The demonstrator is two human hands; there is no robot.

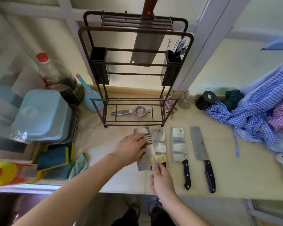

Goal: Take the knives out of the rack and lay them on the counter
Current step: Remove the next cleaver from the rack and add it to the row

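1. Knives lie in a row on the counter [235, 168], near its front edge; one cleaver [145, 44] hangs in the rack [91, 66].
2. My left hand [131, 148] presses flat, fingers spread, on the leftmost blade [141, 163].
3. My right hand [162, 180] is clamped around that knife's handle, at the front edge.

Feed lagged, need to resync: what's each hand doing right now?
Left hand: open, pressing flat on a cleaver.
Right hand: closed on that cleaver's handle.
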